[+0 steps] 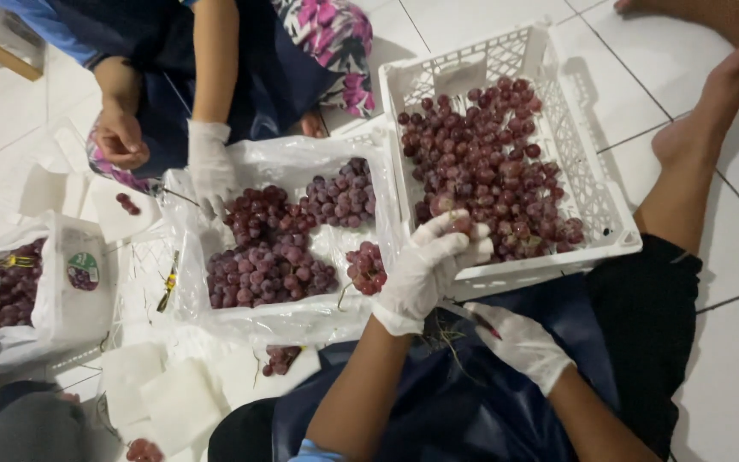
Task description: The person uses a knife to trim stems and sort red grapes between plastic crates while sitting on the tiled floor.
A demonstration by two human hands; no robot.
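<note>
My left hand (425,267), in a white glove, is closed around a few red grapes (457,224) at the near rim of a white plastic crate (596,184) filled with loose red grapes. My right hand (519,342), also gloved, rests lower over my dark apron and grips small snips (472,315) that point left toward my left wrist. Just left of my left hand, a small grape bunch (366,267) lies in a plastic-lined tray (301,321).
Across the tray a second person sits, with a gloved hand (209,167) on the plastic lining and a bare hand (120,137) beside it. A bagged box of grapes (62,295) stands at the left. White foam sheets (173,393) lie on the tiled floor. A bare foot (699,120) is at the right.
</note>
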